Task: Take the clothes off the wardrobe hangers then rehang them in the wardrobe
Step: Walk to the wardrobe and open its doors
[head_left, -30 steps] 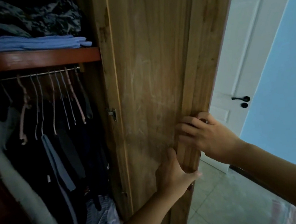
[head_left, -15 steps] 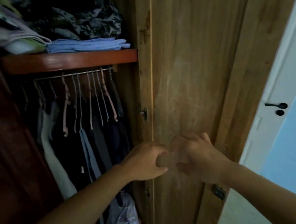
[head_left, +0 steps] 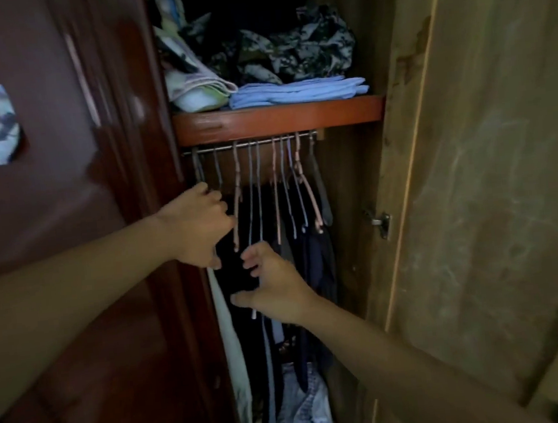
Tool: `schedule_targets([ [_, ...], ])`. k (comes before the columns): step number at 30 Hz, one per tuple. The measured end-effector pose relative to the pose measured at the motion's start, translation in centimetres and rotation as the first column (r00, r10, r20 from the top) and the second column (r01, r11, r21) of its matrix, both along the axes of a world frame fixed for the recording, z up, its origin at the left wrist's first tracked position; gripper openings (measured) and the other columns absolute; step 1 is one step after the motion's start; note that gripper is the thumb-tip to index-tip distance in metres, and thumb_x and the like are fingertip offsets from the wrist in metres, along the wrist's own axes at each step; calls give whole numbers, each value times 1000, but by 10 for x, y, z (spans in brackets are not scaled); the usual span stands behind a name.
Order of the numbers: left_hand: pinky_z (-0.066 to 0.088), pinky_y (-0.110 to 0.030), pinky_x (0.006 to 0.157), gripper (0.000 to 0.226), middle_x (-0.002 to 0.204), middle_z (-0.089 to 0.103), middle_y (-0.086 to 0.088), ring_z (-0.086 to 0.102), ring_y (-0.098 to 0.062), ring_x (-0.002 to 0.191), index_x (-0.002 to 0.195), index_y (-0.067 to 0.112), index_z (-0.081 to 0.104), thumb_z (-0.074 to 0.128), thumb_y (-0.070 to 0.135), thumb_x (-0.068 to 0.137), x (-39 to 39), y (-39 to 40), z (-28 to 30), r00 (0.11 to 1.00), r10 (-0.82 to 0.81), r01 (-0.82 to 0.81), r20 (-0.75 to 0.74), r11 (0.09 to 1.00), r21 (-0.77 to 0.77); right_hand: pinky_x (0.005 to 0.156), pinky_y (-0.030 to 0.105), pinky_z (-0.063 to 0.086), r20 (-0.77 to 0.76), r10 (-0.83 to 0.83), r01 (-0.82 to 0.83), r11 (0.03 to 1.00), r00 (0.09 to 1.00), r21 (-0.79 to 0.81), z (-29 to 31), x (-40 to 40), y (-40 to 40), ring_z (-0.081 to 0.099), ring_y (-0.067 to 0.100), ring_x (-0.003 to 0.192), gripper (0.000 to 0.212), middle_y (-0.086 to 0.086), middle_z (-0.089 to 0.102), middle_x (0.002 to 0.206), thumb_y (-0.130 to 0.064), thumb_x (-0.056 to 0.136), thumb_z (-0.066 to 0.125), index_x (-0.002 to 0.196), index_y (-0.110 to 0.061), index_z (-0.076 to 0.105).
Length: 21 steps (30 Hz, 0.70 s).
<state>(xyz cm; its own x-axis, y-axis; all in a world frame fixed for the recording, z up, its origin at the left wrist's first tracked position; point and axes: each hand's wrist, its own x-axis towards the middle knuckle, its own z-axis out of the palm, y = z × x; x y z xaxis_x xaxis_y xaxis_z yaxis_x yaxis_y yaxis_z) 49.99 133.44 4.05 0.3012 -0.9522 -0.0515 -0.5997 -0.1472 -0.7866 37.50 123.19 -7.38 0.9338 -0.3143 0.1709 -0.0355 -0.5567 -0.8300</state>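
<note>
**Reaching for the first garment**

Left hand [head_left: 200, 225] curled on the leftmost hanger [head_left: 198, 171] under the rail [head_left: 250, 144]; right hand [head_left: 271, 283] spread, empty, at the dark hanging clothes [head_left: 313, 262]. Removal stage was starting. Next move likely needed the hook lifted clear.

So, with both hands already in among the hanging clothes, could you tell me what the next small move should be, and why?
Probably lift the leftmost hanger off the rail. The left hand is already at its neck, though its grip is hard to see, and the right hand is spread open against the dark garments below, ready to steady one. Every hanger is on the rail.
</note>
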Motion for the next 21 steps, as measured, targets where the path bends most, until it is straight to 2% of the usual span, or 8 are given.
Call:
schedule_targets([
  [2, 28, -39, 106, 93, 127, 58, -5, 47, -25, 119, 134, 19, 52, 55, 83, 67, 10, 10, 7, 992, 69, -77, 102, 994, 80, 74, 15, 39, 13, 0, -2, 993, 1000, 122, 2, 31, 13, 46, 9, 109, 70, -8, 45, 119, -25, 76, 85, 129, -25, 39],
  [4, 8, -47, 119, 104, 146, 46, -9, 32, -30, 138, 145, 16, 43, 61, 81, 65, 13, 15, 10, 970, 120, -158, 211, 972, 175, 83, 22, 41, 17, -11, 7, 981, 1000, 194, 3, 58, 26, 46, 13, 115, 82, -5, 44, 125, -26, 73, 87, 137, -22, 35],
  [7, -12, -61, 116, 102, 160, 24, -13, 8, -36, 149, 151, 17, 34, 71, 66, 69, 12, 15, 12, 937, 168, -246, 307, 940, 236, 100, 33, 45, 5, -13, 12, 974, 1000, 225, 4, 92, 44, 44, 17, 130, 102, 1, 41, 146, -27, 69, 89, 149, -16, 27],
  [9, -7, -59, 116, 85, 155, 34, -12, 20, -35, 145, 145, 18, 43, 72, 54, 74, 10, 15, 16, 944, 135, -204, 302, 956, 209, 100, 35, 48, 31, -22, 14, 967, 999, 254, 2, 101, 52, 48, 16, 129, 99, -5, 48, 140, -20, 70, 87, 149, -18, 28],
  [11, 7, -55, 117, 57, 140, 51, -11, 39, -32, 130, 132, 15, 56, 65, 40, 82, 11, 18, 16, 952, 59, -116, 301, 977, 177, 87, 34, 55, 83, -66, 44, 969, 994, 245, -4, 106, 54, 61, 16, 112, 74, -9, 61, 116, -12, 71, 82, 135, -19, 44],
  [13, 16, -52, 114, 40, 127, 58, -11, 45, -31, 118, 121, 13, 62, 59, 32, 85, 12, 19, 14, 948, 24, -75, 317, 986, 151, 83, 40, 59, 122, -90, 62, 973, 988, 223, -12, 106, 51, 68, 17, 96, 53, -2, 69, 100, -8, 71, 78, 119, -18, 57],
  [16, 18, -49, 112, 30, 119, 61, -9, 47, -31, 113, 114, 16, 65, 57, 27, 87, 10, 20, 10, 956, 19, -59, 292, 990, 128, 81, 43, 59, 174, -57, 20, 978, 983, 208, -19, 101, 51, 69, 14, 86, 43, 1, 71, 93, -10, 72, 77, 111, -17, 61],
  [21, 17, -49, 114, 32, 115, 62, -9, 46, -31, 113, 114, 12, 65, 53, 20, 86, -1, 31, 12, 963, -58, 27, 264, 992, 120, 78, 40, 59, 210, -80, 49, 988, 974, 149, -23, 84, 59, 68, 12, 80, 37, -3, 70, 88, -22, 72, 78, 105, -20, 62],
])
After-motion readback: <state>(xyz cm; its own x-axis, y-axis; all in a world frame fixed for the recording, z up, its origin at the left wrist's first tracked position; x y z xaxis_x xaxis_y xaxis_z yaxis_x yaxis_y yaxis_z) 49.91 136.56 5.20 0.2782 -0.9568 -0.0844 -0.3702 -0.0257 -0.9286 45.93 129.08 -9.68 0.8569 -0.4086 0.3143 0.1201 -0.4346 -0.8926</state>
